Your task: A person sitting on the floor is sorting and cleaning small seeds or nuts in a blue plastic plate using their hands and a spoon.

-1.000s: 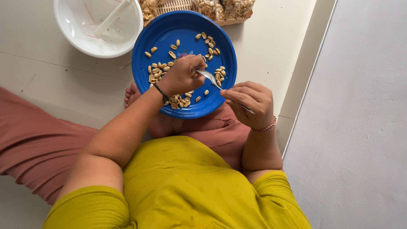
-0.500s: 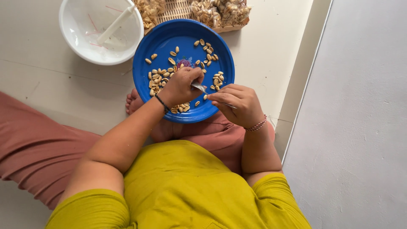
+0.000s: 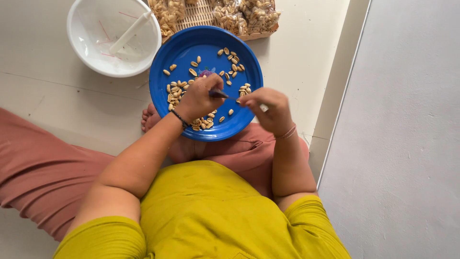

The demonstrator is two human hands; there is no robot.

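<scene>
The left hand [image 3: 199, 98] hovers over the middle of a blue plate [image 3: 179, 52], fingers curled in and pinched on the tip of a thin metal tool [image 3: 225, 96] that runs across to the right hand [image 3: 267, 109]. The right hand is closed in a loose fist around the other end of that tool, just off the plate's right rim; what kind of tool it is cannot be told, as the hands cover most of it. A dark band sits on the left wrist and a pinkish one on the right.

Under and around the hands, pale peanuts [image 3: 175, 91] lie scattered over the plate, thicker on its left side and near its top right. The plate rests on the person's lap, above crossed legs in reddish-brown trousers; bare toes show at its lower left edge. The person sits on a pale floor [image 3: 57, 105].

Up and left of the plate stands a white bowl [image 3: 81, 52] with a white stick [image 3: 130, 32] lying in it. Just beyond the plate's far rim is a woven tray [image 3: 194, 17] carrying clear bags of nuts [image 3: 249, 14].
</scene>
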